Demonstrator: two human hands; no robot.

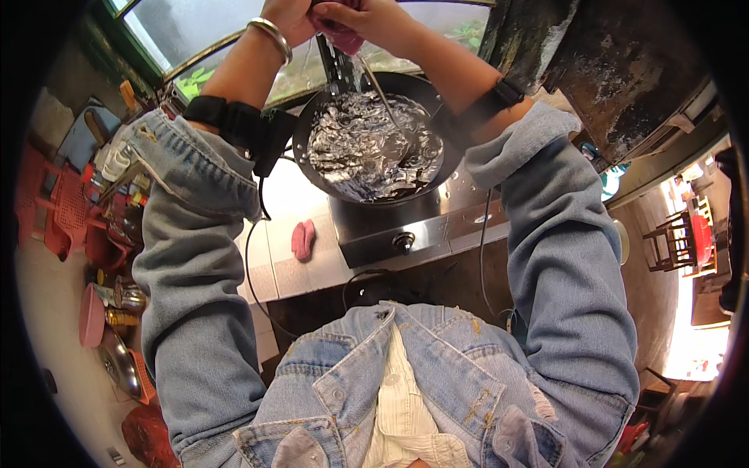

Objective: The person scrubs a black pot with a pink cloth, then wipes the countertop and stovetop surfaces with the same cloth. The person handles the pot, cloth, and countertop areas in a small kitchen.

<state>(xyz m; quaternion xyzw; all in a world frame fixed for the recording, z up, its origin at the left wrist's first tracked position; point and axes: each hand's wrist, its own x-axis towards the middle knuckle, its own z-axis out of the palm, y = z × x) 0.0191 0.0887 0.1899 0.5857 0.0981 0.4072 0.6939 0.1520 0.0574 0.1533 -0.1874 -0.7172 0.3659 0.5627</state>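
High at the top of the view, my left hand (291,20) and my right hand (380,24) grip a wet, dark pink cloth (344,40) between them. Water runs down from it into a dark wok (302,155). The water (357,146) in the wok is rippling strongly. A long-handled metal utensil (379,90) leans in the wok, its lower end under the water. Part of each hand is cut off by the frame's upper edge.
The wok sits on a steel gas stove (380,219) with a black knob (404,241). A folded pink cloth (302,240) lies on the white tiled counter (275,257). A window (281,64) stands behind the wok. Thin cables (251,251) hang beside both arms. Red plastic baskets (70,205) are at left.
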